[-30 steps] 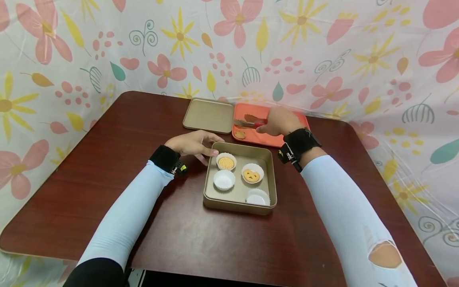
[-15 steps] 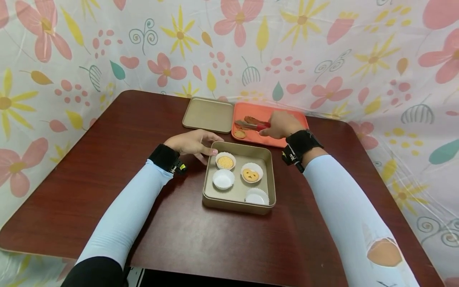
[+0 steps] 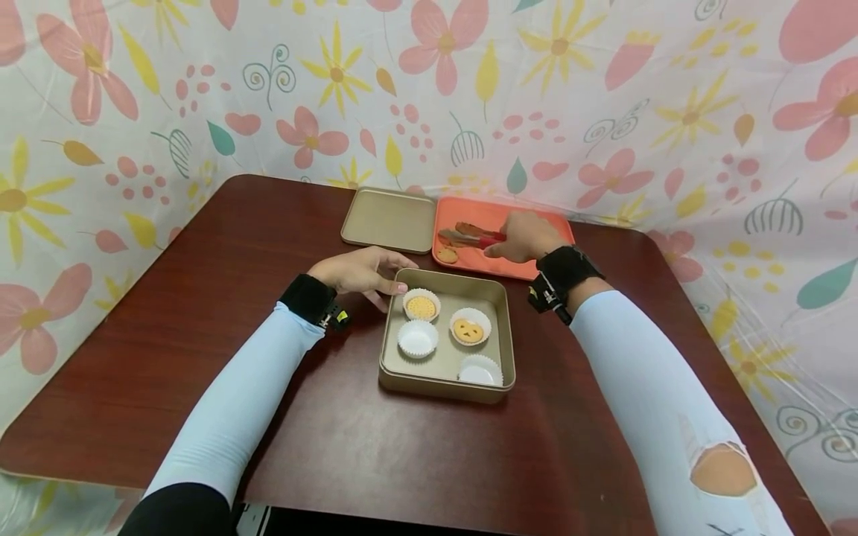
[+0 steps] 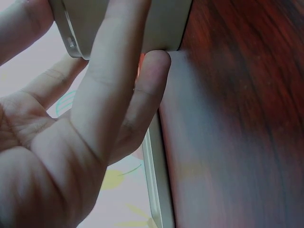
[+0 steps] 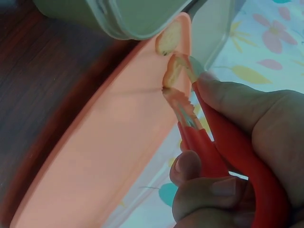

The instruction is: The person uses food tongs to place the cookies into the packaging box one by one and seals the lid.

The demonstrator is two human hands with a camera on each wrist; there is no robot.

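Note:
A square gold tin (image 3: 442, 383) holds several white paper cups; one has a round yellow cookie (image 3: 421, 307), another a pretzel-shaped cookie (image 3: 471, 331). At its far left corner my left hand (image 3: 358, 269) grips the tin, thumb at the left rim and fingers round the back; in the left wrist view, fingers (image 4: 102, 85) touch the tin's side. My right hand (image 3: 529, 236) grips red-handled tongs (image 5: 225, 128) over the orange tray (image 3: 482, 262). Their tips stand either side of a cookie (image 5: 172, 73); how firmly they clasp it I cannot tell. Beside it lies another cookie (image 5: 168, 39).
Behind the tin, left of the orange tray, lies a gold lid (image 3: 389, 219). Two white paper cups, one at left (image 3: 418, 339) and another at front right (image 3: 480, 370), have no cookie in them. A flower-patterned cloth (image 3: 429, 89) hangs behind the brown table (image 3: 268, 409).
My right hand has shifted slightly right with the tongs, whose tips are lower over the tray and by the cookie. My left hand and the tin stay in place.

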